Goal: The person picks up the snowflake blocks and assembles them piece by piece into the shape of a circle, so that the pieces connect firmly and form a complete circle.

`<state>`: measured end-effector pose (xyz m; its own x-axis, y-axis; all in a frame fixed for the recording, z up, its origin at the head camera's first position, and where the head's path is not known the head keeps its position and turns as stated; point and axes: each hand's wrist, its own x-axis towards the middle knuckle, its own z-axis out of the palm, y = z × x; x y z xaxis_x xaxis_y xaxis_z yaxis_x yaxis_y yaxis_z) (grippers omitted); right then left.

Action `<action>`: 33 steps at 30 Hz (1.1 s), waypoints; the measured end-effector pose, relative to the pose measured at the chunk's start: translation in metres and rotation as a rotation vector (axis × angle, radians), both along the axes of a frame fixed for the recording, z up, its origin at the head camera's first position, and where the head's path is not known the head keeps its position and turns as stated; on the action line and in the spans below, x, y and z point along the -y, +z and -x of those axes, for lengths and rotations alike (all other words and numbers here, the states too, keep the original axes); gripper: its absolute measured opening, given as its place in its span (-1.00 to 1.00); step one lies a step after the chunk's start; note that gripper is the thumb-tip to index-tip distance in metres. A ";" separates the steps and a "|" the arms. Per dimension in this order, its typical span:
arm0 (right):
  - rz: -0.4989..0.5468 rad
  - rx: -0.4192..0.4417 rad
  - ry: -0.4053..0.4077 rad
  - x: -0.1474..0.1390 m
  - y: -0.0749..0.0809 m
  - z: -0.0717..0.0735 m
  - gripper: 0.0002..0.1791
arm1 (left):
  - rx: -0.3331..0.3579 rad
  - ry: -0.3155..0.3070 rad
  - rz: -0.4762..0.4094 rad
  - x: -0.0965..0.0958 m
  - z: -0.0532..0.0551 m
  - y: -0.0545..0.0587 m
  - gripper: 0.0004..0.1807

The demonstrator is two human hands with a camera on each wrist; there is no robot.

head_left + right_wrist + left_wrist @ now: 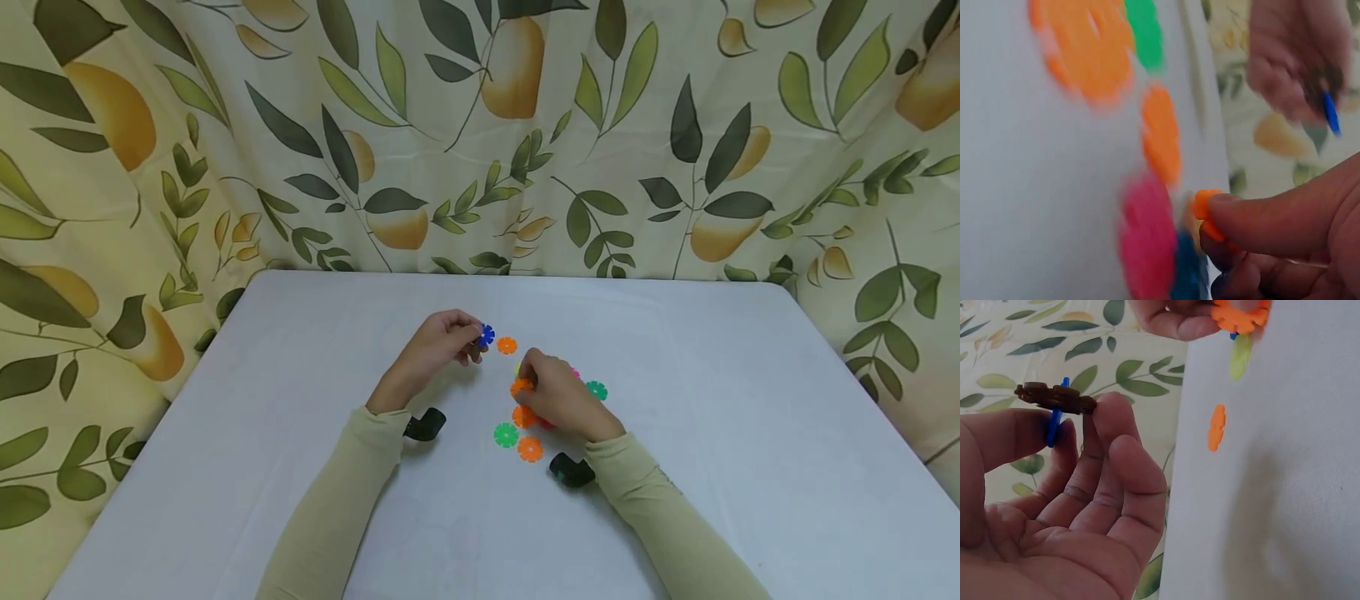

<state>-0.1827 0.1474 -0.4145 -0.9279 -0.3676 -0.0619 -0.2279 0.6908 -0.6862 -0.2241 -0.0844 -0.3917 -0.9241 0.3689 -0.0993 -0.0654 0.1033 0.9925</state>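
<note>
My left hand (441,343) pinches a blue notched plastic disc (1054,428) that is slotted into a brown one (1054,398). In the left wrist view the two discs cross each other at the thumb and fingertips. My right hand (564,395) holds an orange disc (1208,205) between thumb and fingers, just over the scattered discs. Beyond the left fingertips lies a single orange disc (507,345). Nearest the right hand are another orange disc (522,417) and a green disc (597,390); the hand partly hides pink and yellow ones.
Another green disc (506,435) and an orange disc (531,450) lie on the white table (315,500), nearer the person. Black wrist devices (426,425) hang beside both sleeves. A leaf-and-fruit patterned curtain (465,192) stands behind the table's far edge.
</note>
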 end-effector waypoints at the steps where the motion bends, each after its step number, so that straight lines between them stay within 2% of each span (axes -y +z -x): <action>1: 0.010 0.008 -0.011 -0.005 0.001 0.002 -0.83 | 0.004 -0.004 0.011 -0.001 0.000 0.000 -0.77; 9: 0.077 -0.066 -0.126 -0.053 0.016 0.011 -0.92 | 0.007 -0.043 0.061 -0.005 0.000 -0.004 -0.72; 14: 0.160 -0.041 -0.145 -0.066 0.025 0.011 -0.94 | 0.015 -0.063 0.075 -0.008 -0.001 -0.005 -0.70; 22: 0.220 -0.037 -0.099 -0.064 0.030 0.009 -0.90 | 0.032 -0.070 0.098 -0.013 -0.004 -0.002 -0.73; 33: 0.282 -0.041 -0.033 -0.050 0.035 0.003 -0.86 | 0.019 -0.096 0.124 -0.024 -0.009 -0.003 -0.71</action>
